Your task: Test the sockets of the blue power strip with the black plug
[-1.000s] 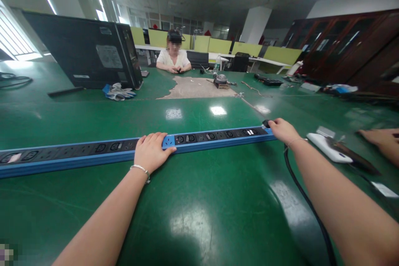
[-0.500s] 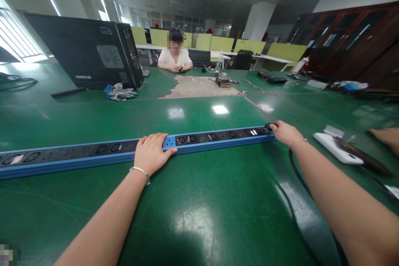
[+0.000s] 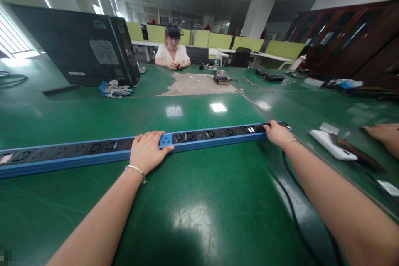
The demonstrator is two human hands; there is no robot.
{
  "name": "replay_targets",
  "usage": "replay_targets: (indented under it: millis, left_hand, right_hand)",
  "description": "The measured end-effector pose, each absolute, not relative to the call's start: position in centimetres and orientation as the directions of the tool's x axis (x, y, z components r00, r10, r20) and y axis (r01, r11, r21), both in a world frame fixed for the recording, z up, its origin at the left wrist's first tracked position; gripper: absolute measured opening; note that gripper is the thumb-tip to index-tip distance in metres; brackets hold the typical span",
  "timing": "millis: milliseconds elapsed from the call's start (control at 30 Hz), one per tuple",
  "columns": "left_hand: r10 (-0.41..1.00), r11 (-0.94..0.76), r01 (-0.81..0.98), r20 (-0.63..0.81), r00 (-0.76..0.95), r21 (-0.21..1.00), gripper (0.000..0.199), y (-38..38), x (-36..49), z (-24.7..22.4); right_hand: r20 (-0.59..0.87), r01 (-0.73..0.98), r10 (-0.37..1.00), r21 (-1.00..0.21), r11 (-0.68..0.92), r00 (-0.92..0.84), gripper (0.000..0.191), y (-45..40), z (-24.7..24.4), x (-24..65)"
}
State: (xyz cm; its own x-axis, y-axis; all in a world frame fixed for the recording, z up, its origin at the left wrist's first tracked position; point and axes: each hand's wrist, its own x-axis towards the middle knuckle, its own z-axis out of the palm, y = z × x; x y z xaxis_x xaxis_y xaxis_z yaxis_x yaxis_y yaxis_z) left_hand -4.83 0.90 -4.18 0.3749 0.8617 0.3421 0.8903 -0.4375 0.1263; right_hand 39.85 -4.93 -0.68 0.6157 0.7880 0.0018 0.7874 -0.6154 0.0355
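Observation:
A long blue power strip [image 3: 199, 143] with a row of black sockets lies across the green table [image 3: 187, 191]. My left hand [image 3: 148, 149] wraps over it, just left of its blue socket, with the thumb along the near edge. Near the strip's right end my right hand [image 3: 277, 133] is closed on a black plug [image 3: 266, 126] at the sockets. From beneath that hand a black cable [image 3: 289, 199] runs down toward the table's near edge.
A black computer case [image 3: 71, 45] and gloves [image 3: 115, 89] stand back left. Across the table sits a person [image 3: 172, 54]. A metal device [image 3: 221, 76] rests on a brown patch. At right are a white object [image 3: 332, 144] and another person's hand [image 3: 383, 135].
The view has shifted slightly. My right hand has moved a little left along the strip with the plug, and the strip's right end now shows past it. My left hand keeps its hold.

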Motion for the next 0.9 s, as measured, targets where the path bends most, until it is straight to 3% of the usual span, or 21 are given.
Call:
replay_targets:
  millis: [900]
  left_hand:
    - [0.877,-0.424,0.899,0.297,0.377,0.112,0.056,0.99,-4.83,-4.00]
  right_hand:
    - [0.043,0.774,0.773,-0.057,-0.630,0.633,0.039,-5.04,-1.57,39.92]
